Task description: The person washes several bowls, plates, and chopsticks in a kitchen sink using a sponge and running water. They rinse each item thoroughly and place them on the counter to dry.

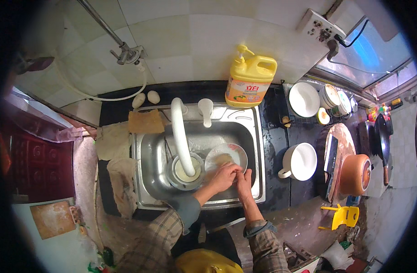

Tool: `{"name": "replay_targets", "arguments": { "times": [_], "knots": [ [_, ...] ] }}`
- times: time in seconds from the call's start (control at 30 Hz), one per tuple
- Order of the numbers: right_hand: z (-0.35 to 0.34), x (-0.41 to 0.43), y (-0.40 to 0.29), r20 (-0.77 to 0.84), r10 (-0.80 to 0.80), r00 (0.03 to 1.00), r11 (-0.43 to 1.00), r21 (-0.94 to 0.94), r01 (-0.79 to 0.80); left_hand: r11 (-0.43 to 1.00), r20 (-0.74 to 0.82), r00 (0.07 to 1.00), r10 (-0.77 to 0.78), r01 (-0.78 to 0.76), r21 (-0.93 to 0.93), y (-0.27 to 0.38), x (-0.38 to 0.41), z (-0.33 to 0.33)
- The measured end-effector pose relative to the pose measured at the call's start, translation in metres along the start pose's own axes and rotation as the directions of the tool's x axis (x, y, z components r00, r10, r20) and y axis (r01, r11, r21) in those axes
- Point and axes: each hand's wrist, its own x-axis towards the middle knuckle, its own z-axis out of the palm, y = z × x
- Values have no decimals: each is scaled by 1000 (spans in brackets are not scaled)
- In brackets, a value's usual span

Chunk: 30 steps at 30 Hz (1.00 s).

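A white plate with a red pattern (235, 148) is tilted inside the steel sink (154, 150). At its lower edge, my right hand (244, 181) grips the rim. Over the plate's face is my left hand (227, 175), with a blurred yellowish thing, perhaps a sponge or cloth (222, 158), at its fingers; the hold on it is partly hidden. Beside the plate, a round metal bowl (174, 182) with a pale dish in it sits under the white faucet spout (179, 133).
A yellow detergent jug (251, 82) stands behind the sink. On the right counter are a white mug (301, 162), stacked bowls (304, 99), a wooden chopping board (343, 136) with a cleaver (331, 157), and a brown pot (355, 174). Cloths (123, 187) and two eggs (153, 97) lie at left.
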Motion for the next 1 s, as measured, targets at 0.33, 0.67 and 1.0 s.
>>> {"name": "replay_targets", "arguments": {
  "times": [0.33,0.67,1.0],
  "knots": [
    [16,-38,-36,-72,-115,991,993,30,117,619,-265,925,273,42,784,-10,-23,-39],
    [7,-13,-40,38,-189,981,979,-66,191,592,160,883,441,-420,688,9,-79,-36],
    [17,-16,-9,112,-19,993,848,528,-44,757,194,890,412,-453,471,24,-77,-24]
  ]
}}
